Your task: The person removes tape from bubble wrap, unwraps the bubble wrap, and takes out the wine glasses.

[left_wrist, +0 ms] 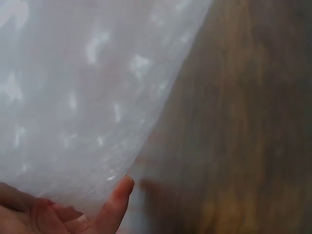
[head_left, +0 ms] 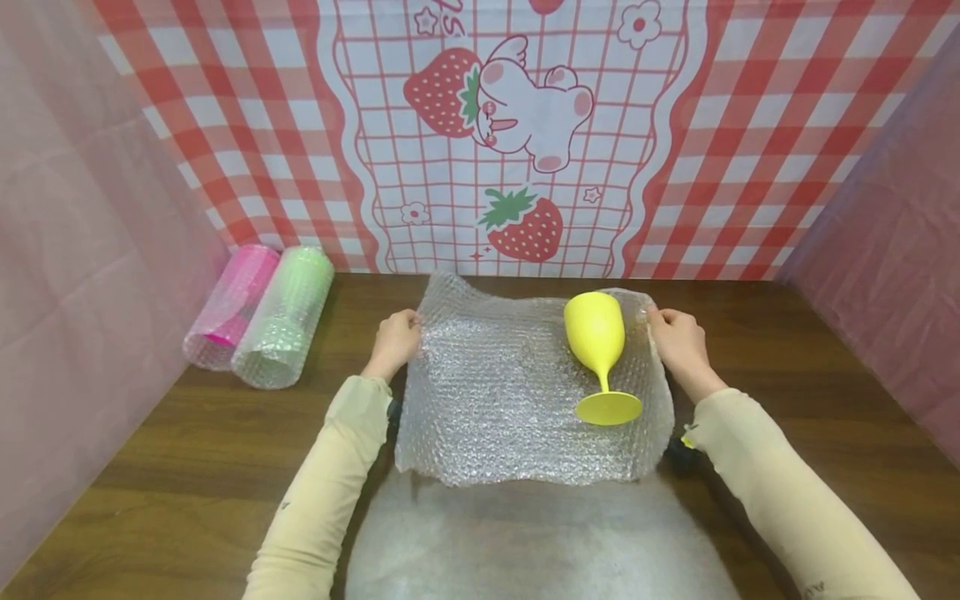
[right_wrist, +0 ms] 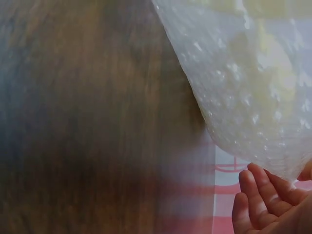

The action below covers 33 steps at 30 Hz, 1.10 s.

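Observation:
A sheet of bubble wrap spreads across the middle of the table, its left and right sides raised. Toward its right side lies a yellow goblet, bowl to the back and foot to the front. My left hand pinches the sheet's left edge near the back; in the left wrist view one finger shows along that edge. With thumb and fingers, my right hand holds the right edge close beside the goblet's bowl. Through the plastic, the goblet's yellow shows blurred in the right wrist view.
At the back left, a pink cup and a pale green cup lie side by side, each rolled in bubble wrap. A pale grey mat covers the front of the wooden table. A strawberry-print cloth hangs behind.

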Available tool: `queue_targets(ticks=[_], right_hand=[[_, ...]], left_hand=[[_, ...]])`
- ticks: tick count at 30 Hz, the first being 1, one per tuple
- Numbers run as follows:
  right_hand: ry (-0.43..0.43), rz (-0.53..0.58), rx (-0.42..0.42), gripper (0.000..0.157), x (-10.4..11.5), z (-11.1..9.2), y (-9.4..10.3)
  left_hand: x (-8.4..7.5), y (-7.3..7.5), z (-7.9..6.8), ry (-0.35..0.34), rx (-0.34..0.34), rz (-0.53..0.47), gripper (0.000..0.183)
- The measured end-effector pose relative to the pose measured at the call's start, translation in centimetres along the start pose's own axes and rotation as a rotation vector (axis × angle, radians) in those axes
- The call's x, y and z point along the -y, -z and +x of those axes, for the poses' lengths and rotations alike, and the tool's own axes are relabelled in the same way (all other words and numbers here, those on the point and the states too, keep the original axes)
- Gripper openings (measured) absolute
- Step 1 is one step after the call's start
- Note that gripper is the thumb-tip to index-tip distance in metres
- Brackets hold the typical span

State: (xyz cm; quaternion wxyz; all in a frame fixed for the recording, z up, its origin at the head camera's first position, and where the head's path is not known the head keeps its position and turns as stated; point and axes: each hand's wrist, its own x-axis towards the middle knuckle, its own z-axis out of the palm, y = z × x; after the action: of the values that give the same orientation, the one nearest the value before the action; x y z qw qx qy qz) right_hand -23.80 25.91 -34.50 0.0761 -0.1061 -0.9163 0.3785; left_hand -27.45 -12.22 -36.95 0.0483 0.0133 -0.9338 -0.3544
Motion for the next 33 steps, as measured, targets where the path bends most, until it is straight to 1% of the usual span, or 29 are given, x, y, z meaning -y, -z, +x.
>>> queue_targets(ticks=[5, 12, 16, 19, 23, 27, 33], right_hand=[[-0.029, 0.013, 0.02, 0.058, -0.2, 0.0, 0.3], [-0.059, 0.02, 0.048, 0.059, -0.4, 0.1, 0.5], [-0.091, 0.013, 0.07, 0.06, -0.5, 0.2, 0.7], [-0.106, -0.003, 0.075, 0.059, -0.6, 0.3, 0.7], [-0.112, -0.022, 0.063, 0.056, -1.0, 0.4, 0.8], [-0.09, -0.004, 0.033, 0.049, -1.4, 0.6, 0.6], [-0.018, 0.033, -0.002, 0.044, -1.6, 1.1, 0.6]], left_hand=[[0.1, 0.1, 0.0, 0.016, 0.015, -0.025, 0.033], [0.4, 0.1, 0.0, 0.029, 0.026, -0.03, 0.032], [0.5, 0.1, 0.0, 0.041, 0.032, -0.04, 0.032], [0.6, 0.2, 0.0, 0.04, 0.027, -0.036, 0.031], [0.5, 0.2, 0.0, 0.037, 0.021, -0.034, 0.03], [0.4, 0.2, 0.0, 0.035, 0.018, -0.037, 0.031], [0.3, 0.2, 0.0, 0.035, 0.021, -0.045, 0.033]])
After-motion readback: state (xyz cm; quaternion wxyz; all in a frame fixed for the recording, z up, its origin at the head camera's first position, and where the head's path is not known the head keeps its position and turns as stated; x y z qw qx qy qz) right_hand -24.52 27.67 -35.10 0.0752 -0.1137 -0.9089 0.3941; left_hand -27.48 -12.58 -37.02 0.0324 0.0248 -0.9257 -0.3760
